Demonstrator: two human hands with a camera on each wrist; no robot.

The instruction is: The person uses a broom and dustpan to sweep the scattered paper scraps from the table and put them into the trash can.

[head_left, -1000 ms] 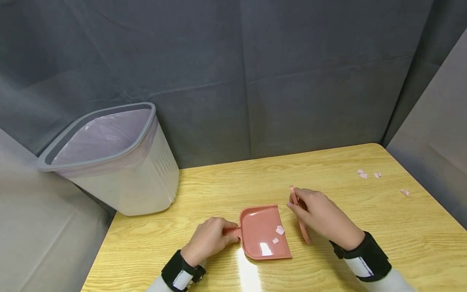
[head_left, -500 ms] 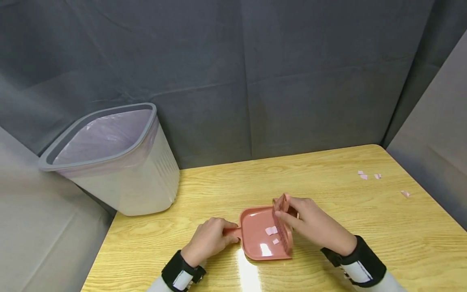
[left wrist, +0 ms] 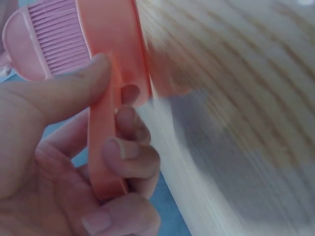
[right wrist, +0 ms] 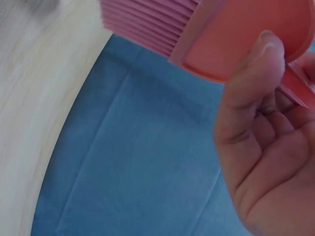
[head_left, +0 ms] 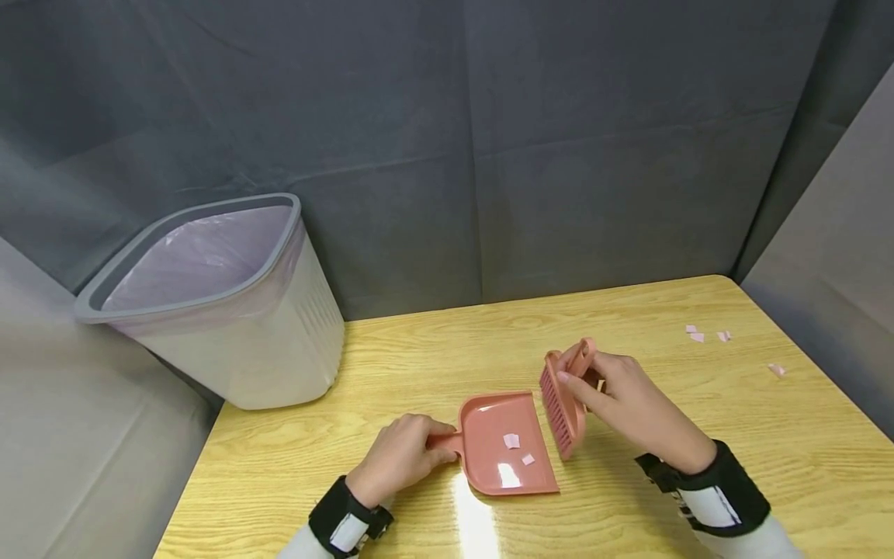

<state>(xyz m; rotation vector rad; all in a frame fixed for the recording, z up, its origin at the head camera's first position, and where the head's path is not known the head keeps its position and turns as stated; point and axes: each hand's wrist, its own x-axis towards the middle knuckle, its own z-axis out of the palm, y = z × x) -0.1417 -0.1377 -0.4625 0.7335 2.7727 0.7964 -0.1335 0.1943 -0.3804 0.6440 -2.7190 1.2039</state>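
Note:
A pink dustpan [head_left: 489, 435] lies flat on the table with its wide lip toward the right. My left hand [head_left: 401, 456] grips its handle [left wrist: 102, 142], thumb on top and fingers curled beneath. Two small paper scraps [head_left: 512, 441] rest in the pan. Just right of the lip, my right hand [head_left: 621, 400] holds a pink hand brush [head_left: 564, 404], thumb against its body. The bristles [right wrist: 152, 22] face left, toward the pan, and the brush appears apart from it.
More paper scraps [head_left: 697, 337] lie at the table's far right, one of them near the right edge. A lined waste bin [head_left: 279, 349] stands at the table's back left. Grey cloth [head_left: 391, 155] hangs behind the table [head_left: 433, 357].
My right hand brought the brush left over the pan's lip, then drew it back up and to the right. One scrap slid deeper into the pan. My left hand stayed put.

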